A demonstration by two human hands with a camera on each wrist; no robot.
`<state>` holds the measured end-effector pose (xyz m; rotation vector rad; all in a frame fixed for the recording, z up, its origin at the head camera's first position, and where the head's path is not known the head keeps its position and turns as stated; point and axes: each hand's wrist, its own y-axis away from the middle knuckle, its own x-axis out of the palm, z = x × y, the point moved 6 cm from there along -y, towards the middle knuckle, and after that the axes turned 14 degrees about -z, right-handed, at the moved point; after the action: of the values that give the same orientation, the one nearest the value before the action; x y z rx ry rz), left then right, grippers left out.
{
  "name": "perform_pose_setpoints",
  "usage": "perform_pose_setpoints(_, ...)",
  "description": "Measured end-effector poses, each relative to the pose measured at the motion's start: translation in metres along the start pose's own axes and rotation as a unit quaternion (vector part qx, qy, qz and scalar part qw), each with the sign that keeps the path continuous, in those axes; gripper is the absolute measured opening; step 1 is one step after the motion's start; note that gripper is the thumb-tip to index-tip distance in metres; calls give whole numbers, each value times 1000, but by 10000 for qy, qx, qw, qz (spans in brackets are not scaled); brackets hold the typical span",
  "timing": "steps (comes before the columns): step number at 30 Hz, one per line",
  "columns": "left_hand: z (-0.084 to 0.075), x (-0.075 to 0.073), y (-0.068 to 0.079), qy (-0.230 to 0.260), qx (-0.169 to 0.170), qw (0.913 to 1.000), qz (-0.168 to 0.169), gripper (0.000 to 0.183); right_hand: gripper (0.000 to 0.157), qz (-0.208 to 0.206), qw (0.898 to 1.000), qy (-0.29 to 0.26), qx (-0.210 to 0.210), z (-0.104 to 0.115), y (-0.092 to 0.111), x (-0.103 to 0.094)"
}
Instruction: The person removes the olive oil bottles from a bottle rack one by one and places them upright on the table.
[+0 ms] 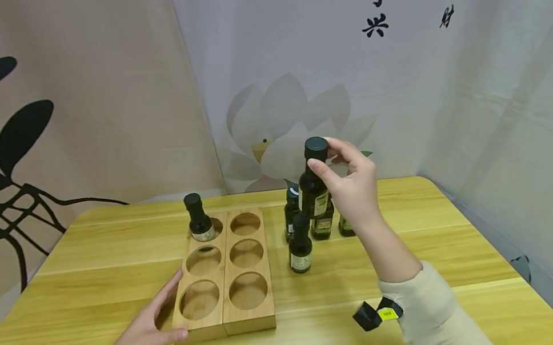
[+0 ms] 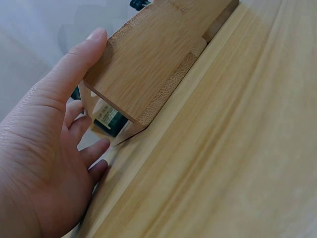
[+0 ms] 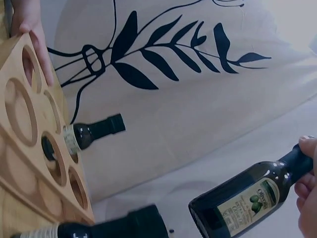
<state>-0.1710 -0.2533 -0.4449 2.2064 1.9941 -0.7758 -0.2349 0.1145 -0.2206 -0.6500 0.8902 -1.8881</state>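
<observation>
My right hand [image 1: 358, 185] pinches a dark olive oil bottle [image 1: 313, 194] by its capped neck, thumb in front and fingers behind. That bottle is held up above the other bottles; the right wrist view shows its label [image 3: 247, 208] with green olives. At the near left corner of a wooden rack [image 1: 251, 324], my left hand [image 1: 143, 330] holds on, thumb on the front face and fingers along the left side. The rack has two rows of round holes. One small dark bottle [image 1: 200, 223] stands tilted in the far left hole.
A small bottle [image 1: 300, 250] stands right of the rack, beneath the held one. Several others, including a square bottle [image 1: 322, 227], stand behind it, partly hidden by my right hand. A printed curtain [image 1: 143, 97] hangs behind the table [image 1: 109, 245].
</observation>
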Motion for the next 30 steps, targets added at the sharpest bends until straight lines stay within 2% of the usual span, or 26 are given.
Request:
perform_pose_setpoints(5,0,0,0,1,22,10000,-5,98,33,-201,9996,176,116,-7,-3,-14)
perform_pose_setpoints(11,0,-1,0,-3,19,10000,-14,99,29,-244,9989,289,267,12,-2,-23)
perform_pose_setpoints(14,0,-1,0,-16,18,10000,-24,99,29,-249,9987,355,280,12,2,-26)
perform_pose_setpoints(24,-1,0,0,-47,38,10000,-19,99,29,-273,9967,630,442,-11,27,-35)
perform_pose_setpoints(30,-4,0,0,-83,42,9999,-38,99,31,-333,9945,676,721,-58,46,-42)
